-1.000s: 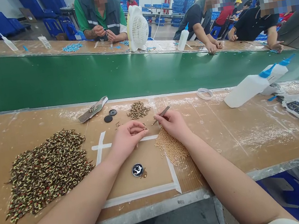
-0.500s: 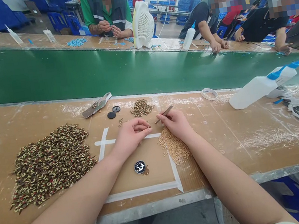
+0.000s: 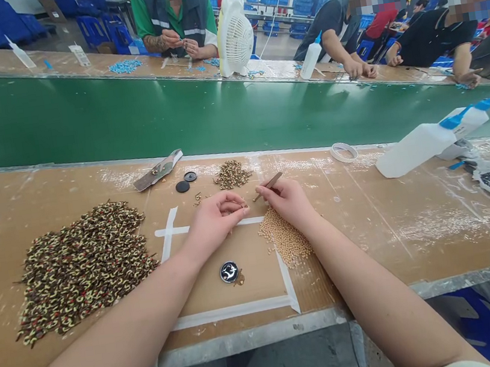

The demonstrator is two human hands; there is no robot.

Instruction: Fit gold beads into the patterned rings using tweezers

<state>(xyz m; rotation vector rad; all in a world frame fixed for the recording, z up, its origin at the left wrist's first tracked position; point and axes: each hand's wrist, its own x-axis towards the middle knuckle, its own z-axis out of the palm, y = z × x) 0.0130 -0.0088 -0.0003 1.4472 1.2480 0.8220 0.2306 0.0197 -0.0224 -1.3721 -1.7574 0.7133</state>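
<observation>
My left hand (image 3: 213, 219) rests on the cardboard-covered bench, fingers pinched on a small dark patterned piece at its fingertips. My right hand (image 3: 288, 200) grips metal tweezers (image 3: 268, 186), whose tips point left toward the left fingertips. Under and beside the right wrist lies a heap of small tan beads (image 3: 286, 240). A small pile of patterned pieces (image 3: 231, 174) sits just beyond the hands. A large heap of the same brown-yellow pieces (image 3: 81, 264) spreads at the left.
A round black-and-white cap (image 3: 229, 272) lies near my left forearm. Two black discs (image 3: 185, 181), a metal scraper (image 3: 159, 170), a tape ring (image 3: 343, 152) and white squeeze bottles (image 3: 425, 138) lie along the green conveyor (image 3: 171, 115). Other people work across it beside a white fan (image 3: 234, 38).
Both hands kept their pinch and stayed together over the bench. The view shifted slightly, so everything sits a little higher and to the right in the frame.
</observation>
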